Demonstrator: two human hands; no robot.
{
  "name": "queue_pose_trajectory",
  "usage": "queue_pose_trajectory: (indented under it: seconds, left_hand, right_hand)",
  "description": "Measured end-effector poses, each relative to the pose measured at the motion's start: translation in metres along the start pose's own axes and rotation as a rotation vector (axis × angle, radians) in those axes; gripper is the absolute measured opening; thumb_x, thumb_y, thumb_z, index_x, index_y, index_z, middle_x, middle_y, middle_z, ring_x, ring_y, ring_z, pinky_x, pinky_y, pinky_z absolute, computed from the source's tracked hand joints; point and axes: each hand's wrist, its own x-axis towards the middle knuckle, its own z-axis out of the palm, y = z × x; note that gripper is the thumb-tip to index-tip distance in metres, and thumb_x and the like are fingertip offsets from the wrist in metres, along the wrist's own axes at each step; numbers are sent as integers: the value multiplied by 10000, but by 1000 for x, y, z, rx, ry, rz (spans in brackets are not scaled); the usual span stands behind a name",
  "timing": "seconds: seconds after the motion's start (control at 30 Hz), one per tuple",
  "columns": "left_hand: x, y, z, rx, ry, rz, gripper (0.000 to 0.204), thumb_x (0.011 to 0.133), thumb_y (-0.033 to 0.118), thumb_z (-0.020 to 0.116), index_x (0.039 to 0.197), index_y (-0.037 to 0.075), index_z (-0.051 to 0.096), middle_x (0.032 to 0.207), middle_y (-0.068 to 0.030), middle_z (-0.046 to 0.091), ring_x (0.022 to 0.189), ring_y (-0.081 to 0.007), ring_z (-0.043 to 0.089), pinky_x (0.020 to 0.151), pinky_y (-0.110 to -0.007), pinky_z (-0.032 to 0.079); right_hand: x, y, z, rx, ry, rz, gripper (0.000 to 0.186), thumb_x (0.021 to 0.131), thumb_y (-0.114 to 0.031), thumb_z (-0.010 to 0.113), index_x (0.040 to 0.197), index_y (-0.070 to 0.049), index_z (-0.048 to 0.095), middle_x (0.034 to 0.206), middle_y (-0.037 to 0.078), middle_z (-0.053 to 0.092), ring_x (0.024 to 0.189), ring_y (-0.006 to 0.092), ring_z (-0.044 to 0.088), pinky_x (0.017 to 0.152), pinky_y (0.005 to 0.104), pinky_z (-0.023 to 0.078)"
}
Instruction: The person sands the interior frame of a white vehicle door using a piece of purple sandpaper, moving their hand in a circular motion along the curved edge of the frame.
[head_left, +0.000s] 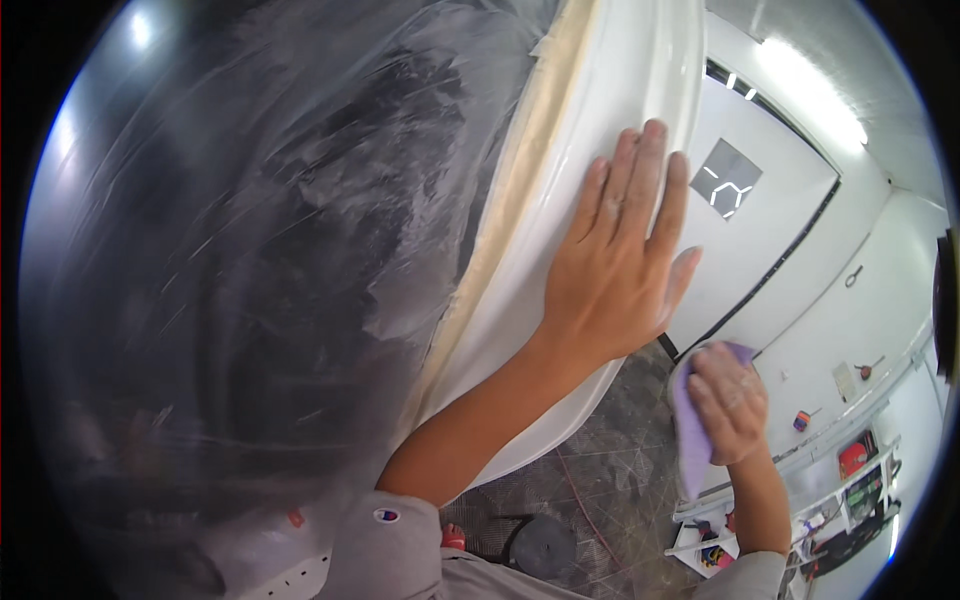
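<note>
My left hand (618, 260) rests flat on a white, glossy curved panel (655, 60), apparently of a vehicle body. Its fingers are stretched out and slightly apart, and the thumb reaches past the panel's edge. To the right of the panel, my right hand (733, 400) is closed round a folded, light purple sheet (692, 440); cloth or sanding paper, I cannot tell which. Motion blurs this hand a little, and whitish dust seems to coat its fingers. Cream masking tape (505, 180) runs along the panel, holding the edge of a clear plastic film (250, 200) over a dark surface.
A round dark object (543, 545) stands on the dark patterned floor (590, 500), where a thin red line or cord (590, 515) runs. White shelving (870, 470) with tools and bottles lines the right wall. Behind the panel is a white door (755, 220) with a grey square.
</note>
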Motion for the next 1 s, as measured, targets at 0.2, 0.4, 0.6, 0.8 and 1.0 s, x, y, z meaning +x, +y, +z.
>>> queue_pose_trajectory:
  seconds: [0.2, 0.4, 0.6, 0.8, 1.0]
  left_hand:
    - [-155, 20, 5, -31, -242, -212, 672, 893, 270, 624, 1381, -133, 396, 1476, -387, 322, 1371, -563, 325, 1115, -649, 260]
    - [-327, 32, -24, 48, -399, -420, 649, 922, 267, 610, 1346, -160, 366, 1415, -418, 351, 1339, -586, 339, 1110, -684, 231]
    - [-338, 21, -35, -38, -468, -445, 636, 929, 236, 612, 1359, -158, 359, 1412, -420, 348, 1336, -596, 330, 1124, -668, 234]
    - [-343, 15, -55, 32, -553, -447, 591, 919, 270, 633, 1321, -119, 442, 1377, -360, 437, 1319, -518, 409, 1115, -611, 308]
    - [-363, 19, -52, 53, -621, -325, 609, 912, 290, 638, 1299, -135, 439, 1351, -367, 446, 1280, -544, 423, 1095, -622, 328]
  right_hand:
    - [7, 5, 20, 66, 332, 343, 377, 930, -131, 585, 1215, 115, 591, 1202, 306, 642, 1181, 445, 614, 1031, 512, 472]
    - [89, -64, 121, 52, 520, 643, 378, 902, 78, 505, 1273, 103, 573, 1272, 261, 626, 1207, 334, 621, 1010, 376, 496]
    - [183, -23, 100, 226, 590, 1007, 350, 965, -94, 566, 1277, 63, 584, 1200, 271, 645, 978, 360, 688, 775, 363, 552]
    - [165, -92, 137, 158, 592, 1020, 536, 938, -91, 507, 1426, 102, 400, 1445, 343, 424, 1340, 489, 414, 1115, 556, 280]
    - [168, -76, 124, 289, 741, 991, 712, 805, -30, 585, 1456, 118, 337, 1481, 338, 381, 1410, 470, 337, 1174, 520, 217]
